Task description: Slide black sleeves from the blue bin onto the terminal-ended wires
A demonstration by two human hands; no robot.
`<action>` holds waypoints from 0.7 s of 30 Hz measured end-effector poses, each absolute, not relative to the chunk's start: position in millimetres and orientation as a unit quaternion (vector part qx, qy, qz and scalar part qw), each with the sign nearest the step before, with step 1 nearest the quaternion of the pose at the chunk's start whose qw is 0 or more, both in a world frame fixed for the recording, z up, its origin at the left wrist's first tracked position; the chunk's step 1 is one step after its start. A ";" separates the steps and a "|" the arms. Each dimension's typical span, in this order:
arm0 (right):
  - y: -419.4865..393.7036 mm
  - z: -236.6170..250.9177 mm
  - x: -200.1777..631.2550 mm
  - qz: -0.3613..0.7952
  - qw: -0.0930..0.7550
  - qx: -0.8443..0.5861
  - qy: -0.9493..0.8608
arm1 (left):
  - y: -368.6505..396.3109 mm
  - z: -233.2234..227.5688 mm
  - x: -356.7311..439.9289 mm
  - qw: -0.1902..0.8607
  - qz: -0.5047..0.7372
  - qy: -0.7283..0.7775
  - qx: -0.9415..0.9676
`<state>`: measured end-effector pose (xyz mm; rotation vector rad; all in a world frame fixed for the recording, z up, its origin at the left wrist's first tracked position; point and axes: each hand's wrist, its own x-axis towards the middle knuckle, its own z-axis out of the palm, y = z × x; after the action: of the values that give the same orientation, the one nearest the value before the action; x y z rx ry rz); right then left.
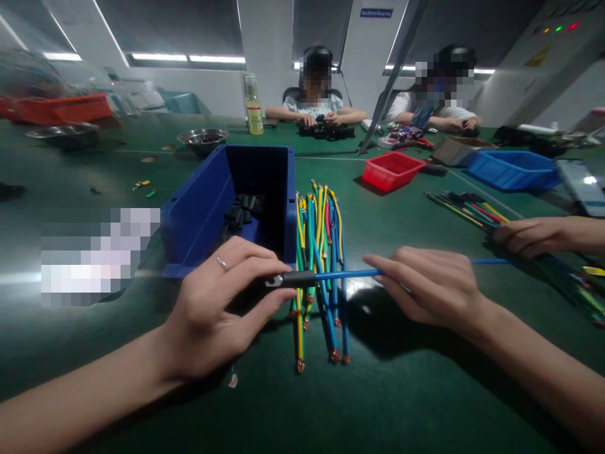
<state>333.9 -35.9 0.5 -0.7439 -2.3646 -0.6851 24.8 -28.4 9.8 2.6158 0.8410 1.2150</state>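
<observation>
Blue wire (347, 274) held taut over the tabletop (401, 391).
Left hand (222, 302) pinches its black sleeve (293, 279); right hand (425, 287) closes on the wire, steadying it above the wire bundle (319, 271).

A red tray (391, 171) and a blue tray (513, 169) sat on the green table (416, 391). A steel bowl (202, 139) stood near a bottle (254, 106). An orange crate (59, 108) lay far left. Two people sat across; a co-worker's hand (522, 236) rested on loose wires (466, 209) at right.
</observation>
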 end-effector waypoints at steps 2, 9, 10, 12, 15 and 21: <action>-35.9 0.8 332.6 -0.248 0.274 -0.279 -0.886 | -28.1 9.4 24.8 0.068 0.400 0.277 0.871; -35.4 -1.5 330.0 -0.229 0.243 -0.282 -0.899 | -27.3 8.1 23.9 0.060 0.389 0.272 0.878; -35.3 -1.7 329.6 -0.227 0.241 -0.282 -0.901 | -27.2 8.0 23.8 0.060 0.389 0.270 0.879; -35.2 -1.9 328.8 -0.224 0.238 -0.283 -0.902 | -26.7 7.9 23.7 0.061 0.387 0.270 0.880; -35.1 -1.8 327.9 -0.221 0.239 -0.281 -0.903 | -26.1 8.4 23.8 0.059 0.386 0.267 0.881; -35.1 -2.4 327.7 -0.226 0.238 -0.290 -0.899 | -28.5 9.5 23.9 0.060 0.372 0.287 0.881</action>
<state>327.7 -35.1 -2.4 -0.7960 -2.4630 -0.6204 23.9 -28.5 9.5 2.6658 0.8690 1.1257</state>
